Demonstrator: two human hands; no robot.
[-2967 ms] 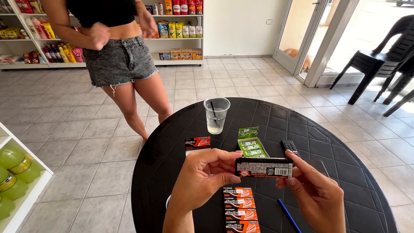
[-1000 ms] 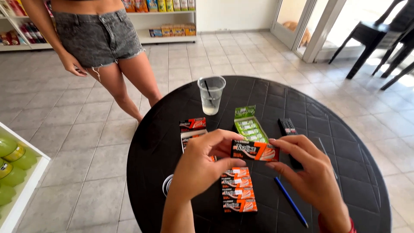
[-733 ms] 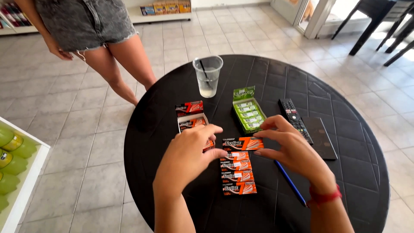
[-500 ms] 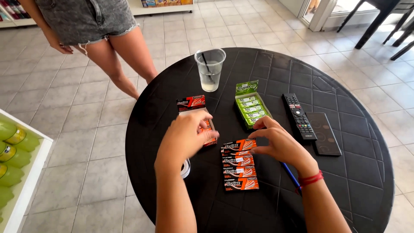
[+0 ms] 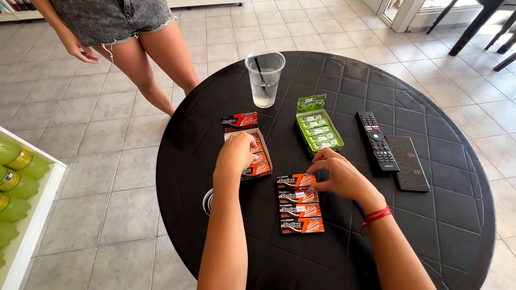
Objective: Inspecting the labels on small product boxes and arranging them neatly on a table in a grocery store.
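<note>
A column of several orange gum packs (image 5: 299,203) lies on the round black table (image 5: 441,225) in front of me. My right hand (image 5: 337,173) rests at the right end of the top pack, fingertips touching it. My left hand (image 5: 236,152) reaches into an open orange display box (image 5: 248,145) of the same gum packs, fingers curled over the packs inside. Whether it grips one is hidden.
A green display box of gum packs (image 5: 316,126) stands behind my right hand. A clear plastic cup with a straw (image 5: 264,79) is at the back. A remote (image 5: 377,140) and a dark phone (image 5: 408,170) lie right. A person (image 5: 118,37) stands left of the table. Green bottles (image 5: 16,182) fill a white shelf.
I laid the orange pack I was holding in both hands at the top of the column. My left hand then moved left into the orange box.
</note>
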